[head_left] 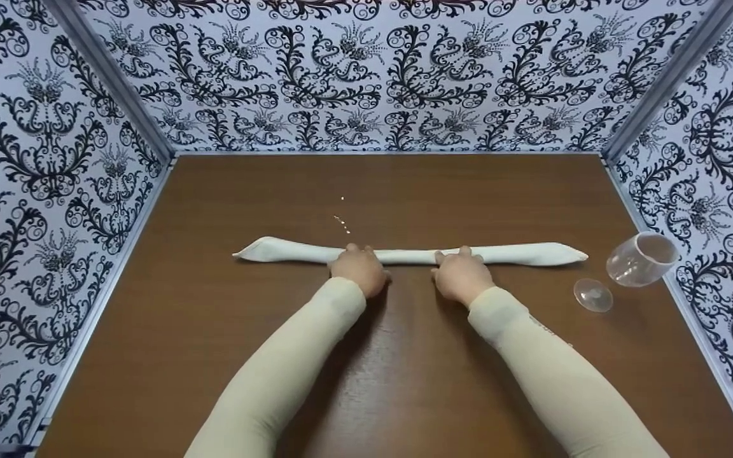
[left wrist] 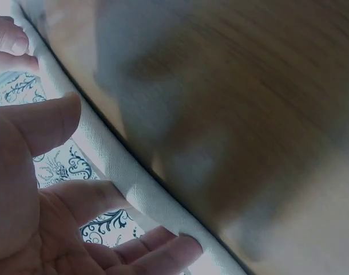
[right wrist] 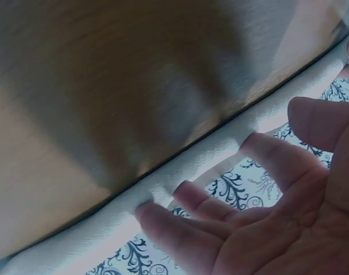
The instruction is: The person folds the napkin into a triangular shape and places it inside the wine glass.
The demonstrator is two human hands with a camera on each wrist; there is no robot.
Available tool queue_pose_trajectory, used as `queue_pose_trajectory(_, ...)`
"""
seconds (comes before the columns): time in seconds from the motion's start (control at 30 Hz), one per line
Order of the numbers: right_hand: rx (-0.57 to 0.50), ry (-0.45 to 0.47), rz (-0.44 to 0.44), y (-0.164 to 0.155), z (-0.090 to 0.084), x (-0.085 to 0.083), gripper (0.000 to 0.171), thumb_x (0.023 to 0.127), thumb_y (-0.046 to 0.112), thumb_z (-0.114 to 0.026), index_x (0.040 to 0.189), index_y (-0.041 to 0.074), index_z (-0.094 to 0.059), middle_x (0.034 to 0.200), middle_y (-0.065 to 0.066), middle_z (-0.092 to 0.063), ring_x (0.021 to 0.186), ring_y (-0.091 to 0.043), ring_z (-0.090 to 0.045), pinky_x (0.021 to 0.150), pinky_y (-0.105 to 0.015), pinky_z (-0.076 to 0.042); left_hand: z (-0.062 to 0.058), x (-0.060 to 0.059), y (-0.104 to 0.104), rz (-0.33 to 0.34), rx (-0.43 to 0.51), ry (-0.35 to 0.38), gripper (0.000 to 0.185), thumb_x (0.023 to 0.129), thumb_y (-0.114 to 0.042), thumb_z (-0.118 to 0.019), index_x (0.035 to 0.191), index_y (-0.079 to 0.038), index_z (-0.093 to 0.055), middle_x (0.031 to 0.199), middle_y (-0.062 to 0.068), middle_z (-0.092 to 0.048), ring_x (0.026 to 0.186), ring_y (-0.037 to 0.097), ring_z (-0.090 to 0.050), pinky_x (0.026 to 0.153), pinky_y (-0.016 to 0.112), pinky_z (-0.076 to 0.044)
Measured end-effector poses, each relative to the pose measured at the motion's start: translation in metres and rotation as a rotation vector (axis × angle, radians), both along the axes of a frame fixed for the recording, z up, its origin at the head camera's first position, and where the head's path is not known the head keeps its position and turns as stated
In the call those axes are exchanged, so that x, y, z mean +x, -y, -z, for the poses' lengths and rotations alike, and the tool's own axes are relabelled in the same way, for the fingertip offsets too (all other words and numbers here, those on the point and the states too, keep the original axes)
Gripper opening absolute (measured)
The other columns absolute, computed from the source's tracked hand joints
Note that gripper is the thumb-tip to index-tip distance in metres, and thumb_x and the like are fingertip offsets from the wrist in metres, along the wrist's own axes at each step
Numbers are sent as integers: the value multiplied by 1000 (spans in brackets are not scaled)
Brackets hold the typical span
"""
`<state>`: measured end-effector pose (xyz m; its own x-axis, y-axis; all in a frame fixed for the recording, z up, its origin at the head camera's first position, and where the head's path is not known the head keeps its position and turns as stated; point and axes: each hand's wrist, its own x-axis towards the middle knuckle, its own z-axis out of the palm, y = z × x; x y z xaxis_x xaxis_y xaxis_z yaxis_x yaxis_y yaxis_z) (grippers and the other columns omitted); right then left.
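Observation:
A long white rolled cloth (head_left: 404,257) lies across the wooden table, its two ends flaring into pointed folds. My left hand (head_left: 359,270) rests on the roll left of its middle. In the left wrist view its fingertips (left wrist: 186,252) press along the cloth (left wrist: 146,192), with the thumb apart from the fingers. Just right of the middle, my right hand (head_left: 463,275) touches the same roll. Its spread fingers (right wrist: 277,157) lie with their tips on the fabric (right wrist: 203,163) in the right wrist view.
A clear stemmed glass (head_left: 640,259) stands near the table's right edge, its round foot (head_left: 593,295) on the wood. Small white specks (head_left: 342,222) dot the table (head_left: 265,191) beyond the roll. Patterned panels (head_left: 392,76) rise at the back and both sides.

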<state>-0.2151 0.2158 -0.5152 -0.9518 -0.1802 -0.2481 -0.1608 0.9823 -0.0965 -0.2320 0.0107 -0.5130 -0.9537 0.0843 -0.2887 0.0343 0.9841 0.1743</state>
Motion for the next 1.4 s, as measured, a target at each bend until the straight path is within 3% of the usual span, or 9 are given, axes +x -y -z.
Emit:
queue_pose_trajectory(0.1, -28, 24, 1, -3, -1, -1, 51, 110, 30, -51, 155, 5, -52, 142, -19, -67, 135, -50, -49, 111, -65, -42, 1, 0, 1, 19, -2, 2, 85, 99, -61, -64, 159, -3, -45, 148, 25, -54, 130, 41, -63, 104, 63, -51)
queue_pose_trajectory(0.27, 0, 0, -40, -5, 0, -4, 51, 110, 29, -52, 154, 5, -54, 140, -20, -68, 131, -48, -53, 105, -62, -46, 1, -2, 3, 31, -6, -5, 91, 99, -62, -63, 158, 4, -41, 149, 23, -53, 132, 39, -62, 110, 63, -48)
queue_pose_trajectory(0.47, -11, -11, -48, -6, 0, -5, 50, 109, 30, -52, 153, 7, -56, 142, -18, -67, 132, -47, -53, 108, -61, -46, 3, -6, 7, 62, -3, -28, 73, 99, -61, -63, 136, 1, -67, 132, 19, -61, 116, 37, -69, 101, 58, -55)
queue_pose_trajectory(0.6, -65, 6, -17, -8, 1, -7, 49, 109, 30, -53, 153, 8, -55, 149, -18, -62, 139, -50, -47, 115, -62, -42, 7, -10, 11, 63, 10, -27, 62, 99, -61, -63, 121, -5, -78, 130, 17, -65, 118, 35, -67, 102, 56, -55)
queue_pose_trajectory(0.77, -116, 9, 10, -9, 4, -8, 49, 109, 30, -54, 153, 8, -55, 153, -14, -59, 137, -48, -47, 112, -59, -45, 6, -11, 14, 40, -37, -18, 78, 97, -66, -61, 138, 0, -67, 137, 22, -62, 126, 37, -58, 101, 48, -57)
queue_pose_trajectory(0.83, -121, 2, 7, -9, 5, -9, 49, 109, 30, -55, 152, 8, -56, 152, -13, -60, 135, -47, -47, 111, -58, -46, 2, -9, 14, 20, -42, -7, 85, 96, -69, -61, 147, 0, -59, 141, 25, -58, 128, 40, -57, 104, 49, -55)
queue_pose_trajectory(0.93, -130, 7, 16, -10, 6, -9, 49, 109, 30, -55, 153, 8, -55, 152, -16, -60, 134, -46, -48, 110, -56, -48, -2, -6, 14, -11, -9, 5, 86, 94, -69, -63, 148, -2, -58, 143, 26, -56, 130, 43, -57, 108, 53, -51)
queue_pose_trajectory(1.2, -131, -9, -32, -15, 6, -12, 46, 109, 28, -55, 150, 9, -58, 149, -14, -62, 138, -44, -49, 116, -53, -45, -8, -10, 17, 5, 10, -32, 68, 99, -66, -60, 125, -5, -76, 129, 14, -74, 131, 34, -58, 102, 53, -56)
queue_pose_trajectory(1.4, -116, -25, -74, -18, 7, -14, 46, 109, 28, -55, 150, 8, -59, 146, -14, -64, 136, -44, -51, 116, -53, -44, -7, -14, 19, 12, 14, -48, 66, 100, -64, -60, 122, -4, -77, 122, 13, -75, 123, 32, -62, 95, 54, -59)
